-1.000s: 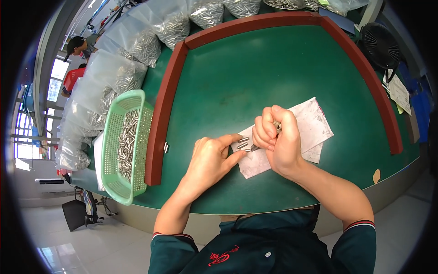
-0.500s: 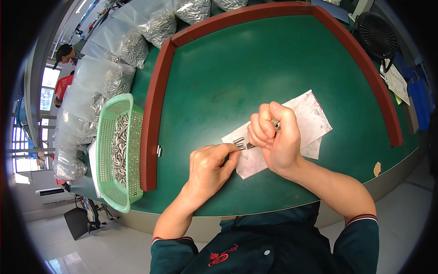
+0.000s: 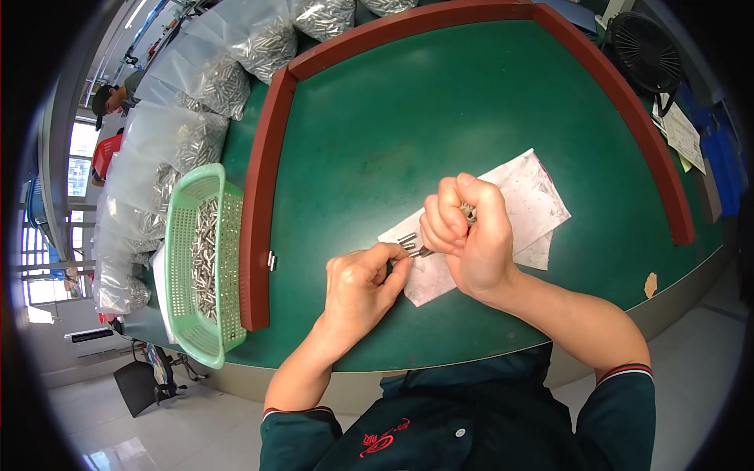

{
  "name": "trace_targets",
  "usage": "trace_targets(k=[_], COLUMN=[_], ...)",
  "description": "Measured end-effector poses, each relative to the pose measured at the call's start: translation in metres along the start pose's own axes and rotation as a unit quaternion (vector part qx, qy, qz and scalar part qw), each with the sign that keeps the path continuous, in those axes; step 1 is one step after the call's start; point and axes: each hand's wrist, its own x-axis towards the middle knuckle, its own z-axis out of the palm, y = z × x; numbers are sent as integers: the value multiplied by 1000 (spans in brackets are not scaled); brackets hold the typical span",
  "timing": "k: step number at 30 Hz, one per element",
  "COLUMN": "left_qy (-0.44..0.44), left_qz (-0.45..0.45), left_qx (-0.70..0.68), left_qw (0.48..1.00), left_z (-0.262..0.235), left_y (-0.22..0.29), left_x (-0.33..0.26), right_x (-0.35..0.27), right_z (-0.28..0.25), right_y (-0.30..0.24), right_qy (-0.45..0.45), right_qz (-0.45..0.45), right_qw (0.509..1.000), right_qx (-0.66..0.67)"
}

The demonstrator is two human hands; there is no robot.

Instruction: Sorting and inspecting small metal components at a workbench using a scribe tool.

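Observation:
My right hand (image 3: pixel 471 235) is closed in a fist around a hand tool; its dark metal tip (image 3: pixel 426 251) juts out toward my left hand, and its pale handle end (image 3: pixel 469 213) shows at the top of the fist. Most of the tool is hidden. With thumb and forefinger, my left hand (image 3: pixel 357 284) pinches a small metal pin (image 3: pixel 415 254), whose end is at the tool's tip. Contact between them is too small to tell. Several like silver pins (image 3: pixel 406 239) lie just beyond on a smudged whitish cloth or paper sheet (image 3: pixel 522 196), beneath my right hand.
A green plastic basket (image 3: pixel 236 275) of metal pins stands left of a red-brown raised border (image 3: pixel 261 196) on the green table (image 3: pixel 369 102). Pins lie against the border's inner side. Filled plastic bags (image 3: pixel 204 141) line the far left; a black fan (image 3: pixel 644 55) stands far right.
The tool's tip has come slightly closer to the pin in my left hand. Both hands otherwise keep nearly the same place and grip, while the whole view has shifted a little.

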Motion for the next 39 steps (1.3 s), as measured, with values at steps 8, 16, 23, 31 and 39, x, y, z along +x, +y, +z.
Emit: trace_targets(k=[8, 16, 23, 31, 39], left_qy=[-1, -1, -8, -31, -60], left_qz=[-28, -31, -24, -37, -168], left_qx=[-16, -39, -30, 20, -301], left_qw=[999, 999, 999, 999, 937], left_z=[1, 2, 2, 0, -11], left_y=[-1, 1, 0, 2, -1], left_x=[-1, -2, -3, -2, -2], right_x=[0, -7, -9, -4, 0], right_z=[0, 2, 4, 1, -2], right_y=[0, 3, 8, 2, -2], right_qy=[-13, -25, -18, -2, -3], right_qz=[4, -27, -54, -24, -34], right_qw=[1000, 998, 995, 999, 999], right_qx=[-13, -47, -88, -44, 15])
